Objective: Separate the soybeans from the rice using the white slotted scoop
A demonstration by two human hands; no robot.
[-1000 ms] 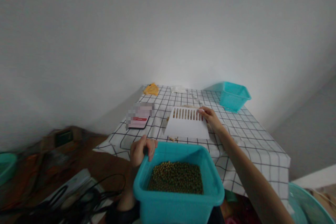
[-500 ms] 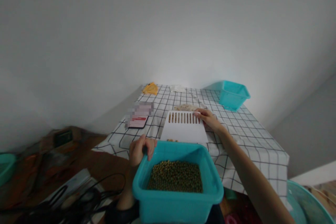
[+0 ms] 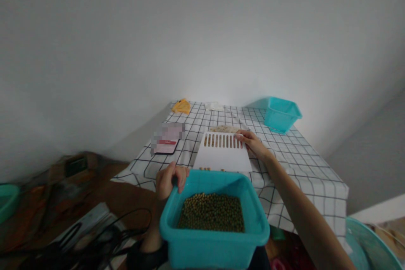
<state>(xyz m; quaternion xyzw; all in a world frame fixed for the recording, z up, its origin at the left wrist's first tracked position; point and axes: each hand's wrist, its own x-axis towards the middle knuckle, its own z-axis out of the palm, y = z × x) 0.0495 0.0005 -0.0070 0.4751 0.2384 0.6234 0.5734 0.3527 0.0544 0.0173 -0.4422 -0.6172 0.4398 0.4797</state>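
Observation:
A turquoise plastic basin [image 3: 215,236] stands close in front of me, with many small round olive-and-tan beads [image 3: 211,213] in it. My left hand [image 3: 171,179] is closed over the basin's far left corner, fingers curled on the rim. Beyond the basin, a white slotted board [image 3: 223,158] lies over the table's near edge. My right hand [image 3: 248,141] holds its far right corner between thumb and fingers. Brown-gold beads show in the row of slots, and a few lie at the board's near edge, by the basin's far rim.
A checked cloth covers the table [image 3: 310,173]. On it are a phone [image 3: 167,147], a yellow cloth [image 3: 181,106], a white cloth [image 3: 214,106], a pale heap [image 3: 224,128] behind the board and another turquoise basin [image 3: 281,114]. Cables [image 3: 110,240] hang at lower left.
The board has shifted very slightly, its slotted end a little farther away and to the right. Beads at its near edge are now more spread out. My left hand and the basin stay put.

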